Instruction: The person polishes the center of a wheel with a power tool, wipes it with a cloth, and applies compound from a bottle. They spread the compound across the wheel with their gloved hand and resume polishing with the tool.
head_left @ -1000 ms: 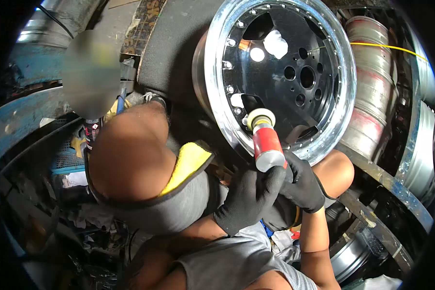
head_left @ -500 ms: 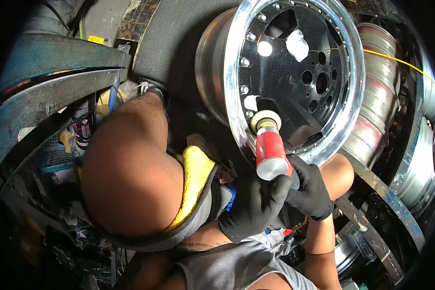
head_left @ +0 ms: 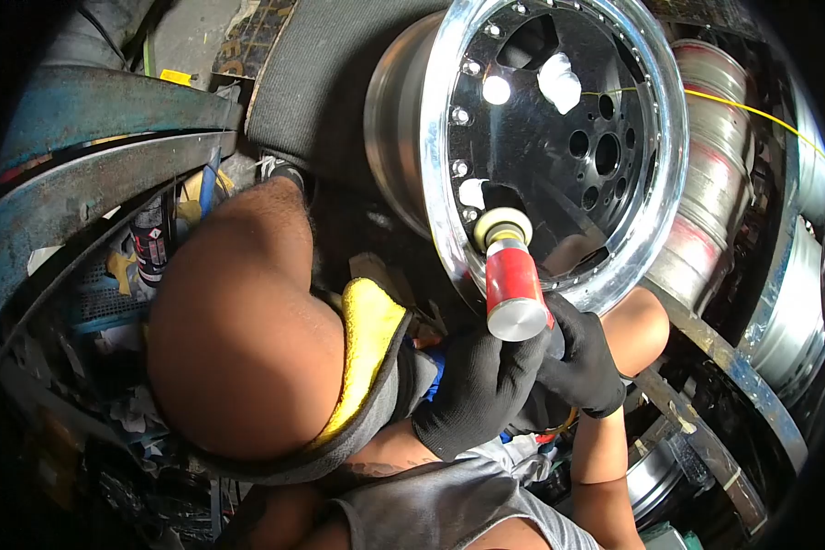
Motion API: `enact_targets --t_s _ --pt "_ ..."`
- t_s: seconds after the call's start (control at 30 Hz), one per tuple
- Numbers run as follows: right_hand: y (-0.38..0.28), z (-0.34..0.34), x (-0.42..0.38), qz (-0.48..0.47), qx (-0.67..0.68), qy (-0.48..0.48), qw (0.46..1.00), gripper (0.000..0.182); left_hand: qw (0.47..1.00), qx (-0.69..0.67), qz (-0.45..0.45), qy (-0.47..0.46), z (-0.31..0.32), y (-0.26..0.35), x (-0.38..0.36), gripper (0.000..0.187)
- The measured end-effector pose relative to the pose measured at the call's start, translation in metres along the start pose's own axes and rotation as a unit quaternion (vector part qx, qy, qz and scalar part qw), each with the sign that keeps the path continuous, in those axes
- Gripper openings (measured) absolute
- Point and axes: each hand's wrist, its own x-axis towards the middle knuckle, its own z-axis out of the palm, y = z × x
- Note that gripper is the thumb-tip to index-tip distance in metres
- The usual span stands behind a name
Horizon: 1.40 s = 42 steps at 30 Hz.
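Note:
A chrome-lipped wheel rim (head_left: 449,229) with a glossy black centre (head_left: 541,137) stands tilted between my knees. Both my hands wear black gloves. My left hand (head_left: 477,385) and my right hand (head_left: 582,357) together grip the base of a red and silver polishing tool (head_left: 511,284). Its yellowish round pad (head_left: 502,223) presses against the inner lower-left lip of the rim. White blobs of paste (head_left: 559,82) sit on the black centre. My left knee (head_left: 238,330) rises at the left, my right knee (head_left: 642,325) shows behind the rim.
More bare metal rims (head_left: 706,183) are stacked at the right, with a yellow cord (head_left: 752,110) across them. A yellow cloth (head_left: 367,339) lies on my lap. Curved blue-grey metal bands (head_left: 82,183) and a spray can (head_left: 148,240) sit at the left amid clutter.
The view tilted slightly downward and rightward since a second ago. The pad stays at the same spot on the rim's lower-left lip, with both hands still on the tool.

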Motion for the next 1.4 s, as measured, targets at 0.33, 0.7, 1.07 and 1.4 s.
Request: enact_targets --t_s 0.33,0.7,1.07,1.4 --pt "0.002 0.006 -0.001 -0.021 0.035 0.017 0.999 0.057 0.999 -0.020 -0.035 0.027 0.005 -0.008 -0.008 0.019" --pt "0.001 0.007 -0.001 -0.020 0.031 0.024 0.999 0.058 0.998 -0.013 -0.066 0.005 -0.002 0.011 0.000 0.022" --pt "0.006 0.009 -0.003 -0.033 0.017 0.041 0.998 0.058 0.999 -0.010 -0.045 -0.004 -0.001 0.009 -0.001 0.021" --pt "0.013 0.009 -0.004 0.003 0.120 0.030 0.992 0.057 0.998 0.042 0.037 -0.042 -0.005 0.027 0.006 0.019"
